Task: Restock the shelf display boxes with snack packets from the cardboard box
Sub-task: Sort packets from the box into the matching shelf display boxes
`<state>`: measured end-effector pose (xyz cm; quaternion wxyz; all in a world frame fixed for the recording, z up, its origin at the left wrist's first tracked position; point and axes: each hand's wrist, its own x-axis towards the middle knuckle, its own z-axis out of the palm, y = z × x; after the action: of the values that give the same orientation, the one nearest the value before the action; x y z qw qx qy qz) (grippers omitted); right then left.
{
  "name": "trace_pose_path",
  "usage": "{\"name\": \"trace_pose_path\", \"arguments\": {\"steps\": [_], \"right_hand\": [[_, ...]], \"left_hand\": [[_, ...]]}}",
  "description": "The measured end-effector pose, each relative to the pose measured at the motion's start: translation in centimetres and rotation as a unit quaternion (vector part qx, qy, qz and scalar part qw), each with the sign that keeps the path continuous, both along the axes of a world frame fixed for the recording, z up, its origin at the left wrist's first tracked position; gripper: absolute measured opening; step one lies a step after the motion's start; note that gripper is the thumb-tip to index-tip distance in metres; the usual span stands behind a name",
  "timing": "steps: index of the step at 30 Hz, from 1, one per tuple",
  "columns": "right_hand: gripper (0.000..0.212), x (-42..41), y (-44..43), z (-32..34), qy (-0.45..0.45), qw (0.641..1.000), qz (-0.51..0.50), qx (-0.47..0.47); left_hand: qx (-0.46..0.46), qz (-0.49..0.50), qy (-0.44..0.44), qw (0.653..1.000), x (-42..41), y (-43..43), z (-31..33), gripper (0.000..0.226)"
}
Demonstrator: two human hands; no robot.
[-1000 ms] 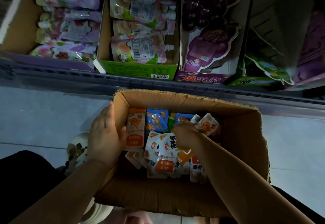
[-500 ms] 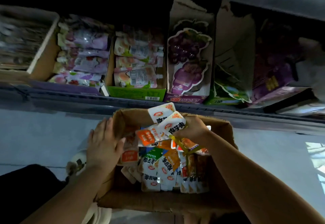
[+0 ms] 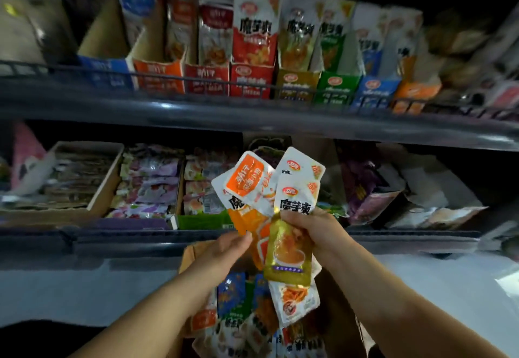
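Dim shop shelf (image 3: 252,117) across the middle, display boxes (image 3: 251,81) lined along the top. Head view: gripping a fan of snack packets (image 3: 295,189) in right hand (image 3: 318,231), centre, with left hand (image 3: 224,253) touching the orange one, pinch unclear. More in cardboard box (image 3: 341,326), bottom. Sorting step, likely. Next: match colours, slot upright.

The upper shelf (image 3: 196,110) carries a row of display boxes (image 3: 251,81) side by side, blue, orange, red, gold and green, with packets (image 3: 254,26) standing upright in them. The lower shelf (image 3: 126,241) holds a cardboard tray (image 3: 104,189), a green-fronted box (image 3: 202,221) of pouches and what looks like a purple box (image 3: 370,206). On the pale floor (image 3: 84,287) stands the cardboard box (image 3: 339,310).
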<state>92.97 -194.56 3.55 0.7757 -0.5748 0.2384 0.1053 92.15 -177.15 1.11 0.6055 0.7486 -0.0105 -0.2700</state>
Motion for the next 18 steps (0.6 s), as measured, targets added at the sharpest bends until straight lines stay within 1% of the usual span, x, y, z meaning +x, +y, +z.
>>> {"name": "trace_pose_path", "arguments": {"steps": [3,4,5,7,10,13,16,18], "right_hand": [[0.023,-1.0,1.0,1.0,0.017,1.0,-0.002,0.006],[0.024,-1.1,1.2,1.0,0.017,1.0,-0.007,0.01],[0.025,-1.1,1.4,1.0,0.014,1.0,-0.013,0.018],[0.024,-0.9,1.9,0.9,0.009,0.999,-0.028,0.035],[0.027,0.0,2.2,0.8,0.0,0.998,-0.037,0.048],[0.02,1.0,1.9,0.6,-0.017,0.998,-0.026,0.056],[0.018,1.6,1.3,0.3,-0.034,0.997,-0.001,0.062],[0.018,1.9,0.7,0.2,-0.045,0.996,0.025,0.067]], "left_hand": [[-0.141,0.025,0.06,0.988,0.4,-0.8,1.7,0.047],[-0.164,0.032,0.067,0.984,0.5,-1.0,2.1,0.045],[-0.171,0.038,0.067,0.982,0.7,-1.2,2.3,0.037],[-0.164,0.059,0.051,0.983,1.1,-1.7,2.5,0.023],[-0.14,0.092,-0.002,0.986,2.1,-2.3,2.3,0.024],[-0.132,0.126,-0.035,0.983,3.1,-2.9,2.2,0.028],[-0.117,0.143,-0.052,0.981,4.0,-3.3,1.8,0.029],[-0.124,0.145,-0.051,0.98,4.2,-3.4,1.7,0.024]]}}
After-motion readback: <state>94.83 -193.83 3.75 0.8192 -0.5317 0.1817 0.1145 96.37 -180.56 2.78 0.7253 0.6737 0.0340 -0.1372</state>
